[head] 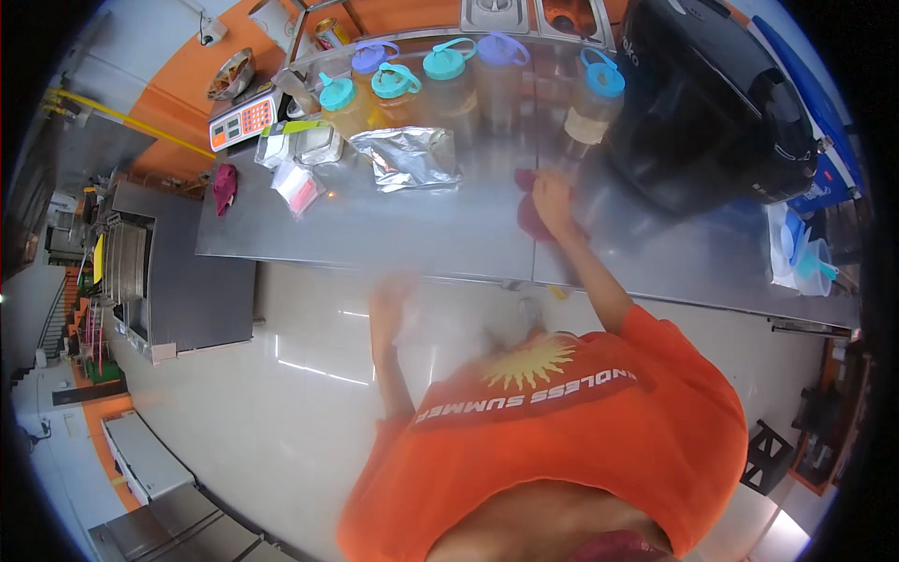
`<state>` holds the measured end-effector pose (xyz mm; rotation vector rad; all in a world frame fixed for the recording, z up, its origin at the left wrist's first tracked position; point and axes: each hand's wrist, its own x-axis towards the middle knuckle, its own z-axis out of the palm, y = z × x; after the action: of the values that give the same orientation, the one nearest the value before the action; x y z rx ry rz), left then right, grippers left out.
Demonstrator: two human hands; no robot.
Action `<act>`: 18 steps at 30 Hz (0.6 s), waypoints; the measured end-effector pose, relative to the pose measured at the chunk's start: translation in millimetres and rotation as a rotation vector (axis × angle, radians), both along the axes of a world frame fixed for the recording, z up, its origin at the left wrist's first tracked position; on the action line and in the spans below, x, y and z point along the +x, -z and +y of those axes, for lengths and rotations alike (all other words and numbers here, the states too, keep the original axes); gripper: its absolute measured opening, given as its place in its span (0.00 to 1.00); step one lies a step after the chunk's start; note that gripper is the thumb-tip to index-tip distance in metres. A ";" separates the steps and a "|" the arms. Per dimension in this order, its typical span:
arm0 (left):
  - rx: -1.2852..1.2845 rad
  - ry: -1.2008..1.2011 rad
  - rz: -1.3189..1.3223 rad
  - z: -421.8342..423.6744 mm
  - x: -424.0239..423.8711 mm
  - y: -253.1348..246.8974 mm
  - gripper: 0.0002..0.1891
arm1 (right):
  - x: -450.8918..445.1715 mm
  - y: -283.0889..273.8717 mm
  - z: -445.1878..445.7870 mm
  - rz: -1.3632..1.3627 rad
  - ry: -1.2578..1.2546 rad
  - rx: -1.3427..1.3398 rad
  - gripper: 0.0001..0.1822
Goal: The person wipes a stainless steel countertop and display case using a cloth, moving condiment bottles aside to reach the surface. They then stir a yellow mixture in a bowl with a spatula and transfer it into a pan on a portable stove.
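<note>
My right hand (553,199) presses a maroon cloth (535,220) against the stainless steel table (463,232); parts of the cloth show on either side of the fingers. In front of the table edge, over the floor, my left hand (393,291) is smeared by motion. Beside it is a pale, see-through blur, and I cannot tell if the hand holds anything. A clear bottle with a blue lid (604,79) and a tan label stands just beyond my right hand. Left of that hand lies a crumpled silver foil pouch (411,158).
Several bottles with teal lids (446,60) and purple lids (500,49) line the back. A large black appliance (709,105) stands at right. Leftward are a digital scale (243,123), small packets (298,187) and another maroon cloth (225,188). Plastic cups (813,267) sit far right.
</note>
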<state>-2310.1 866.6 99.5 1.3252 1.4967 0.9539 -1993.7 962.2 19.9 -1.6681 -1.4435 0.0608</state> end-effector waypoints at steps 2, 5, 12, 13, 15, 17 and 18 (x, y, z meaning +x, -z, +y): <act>-0.087 -0.030 -0.045 -1.4 -2.0 -7.8 0.11 | -5.1 -17.8 18.9 0.276 0.107 -0.024 0.11; -0.214 -0.102 0.092 -13.6 -1.1 -26.1 0.13 | 8.5 -39.9 69.8 0.328 0.211 0.143 0.11; -0.263 -0.130 0.008 -34.3 1.9 -24.1 0.12 | 30.3 17.7 139.3 -0.269 0.216 -0.134 0.11; -0.271 -0.126 0.012 -37.9 4.0 -29.5 0.12 | 33.2 21.7 131.4 -0.293 0.140 -0.166 0.11; -0.286 -0.131 0.014 -45.6 1.2 -30.3 0.12 | 15.5 7.2 87.1 -0.098 0.057 -0.050 0.10; -0.284 -0.117 0.014 -48.5 0.1 -29.2 0.11 | 3.6 -5.6 35.0 -0.018 -0.078 -0.040 0.11; -0.276 -0.114 -0.017 -46.8 -0.2 -28.6 0.10 | -4.5 -1.0 9.7 -0.052 -0.088 0.013 0.11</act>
<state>-2310.3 819.8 128.1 1.0413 1.6384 0.7931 -1998.2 971.9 20.9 -1.6060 -1.5533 0.0575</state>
